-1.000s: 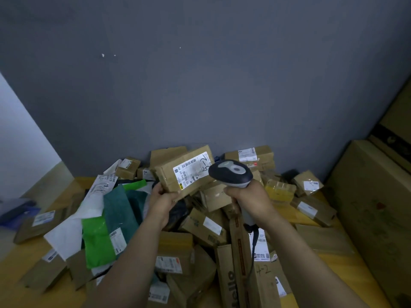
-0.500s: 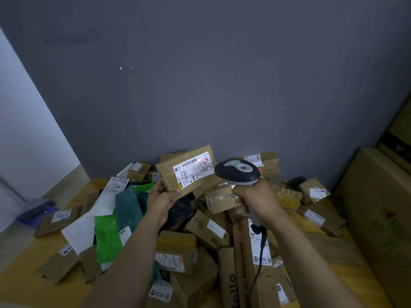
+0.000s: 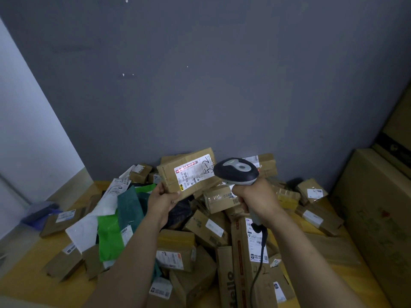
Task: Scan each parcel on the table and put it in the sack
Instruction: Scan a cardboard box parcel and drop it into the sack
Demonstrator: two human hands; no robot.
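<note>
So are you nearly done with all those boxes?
Not nearly. No sack shows, so I cannot tell how many are packed. Right now the left hand holds up one box while the right hand aims the scanner; red light falls on its label. A big heap of parcels lies on the table, waiting for scanning.

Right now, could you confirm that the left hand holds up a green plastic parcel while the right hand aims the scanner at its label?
Not quite: the head view shows the left hand holding up a brown cardboard box, not a green plastic parcel. The right hand does aim the scanner at its label.
</note>
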